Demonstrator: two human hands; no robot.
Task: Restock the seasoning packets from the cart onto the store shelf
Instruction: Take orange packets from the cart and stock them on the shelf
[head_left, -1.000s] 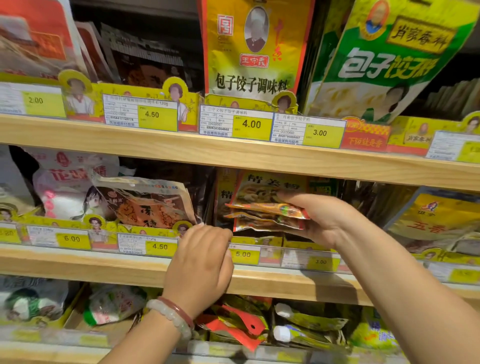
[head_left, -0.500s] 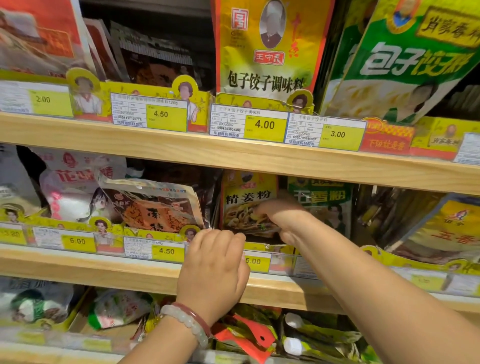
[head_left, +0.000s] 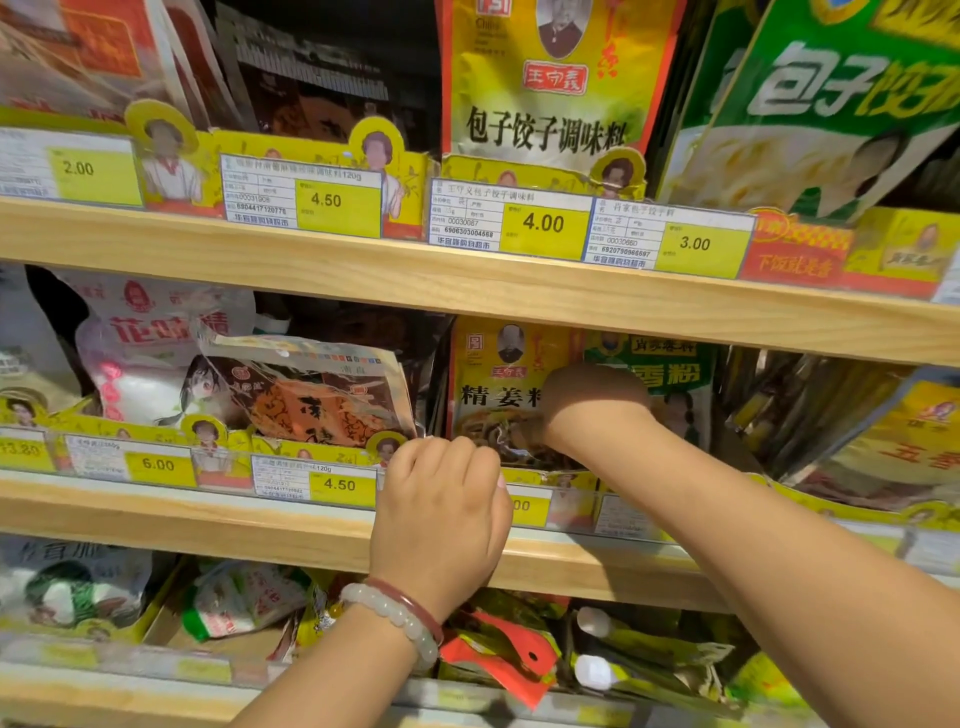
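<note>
Ideally the right hand (head_left: 592, 400), grip hidden behind the yellow ginger packets (head_left: 493, 395), seats them upright while the left hand (head_left: 441, 514), fingers curled, steadies the shelf rail (head_left: 311, 483)

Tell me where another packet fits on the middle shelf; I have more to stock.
Crowded: the yellow ginger packets where the right hand reaches, and the green packets beside them. Dark room shows above the brown packet, under the upper shelf board. The left hand rests at the price rail.
</note>
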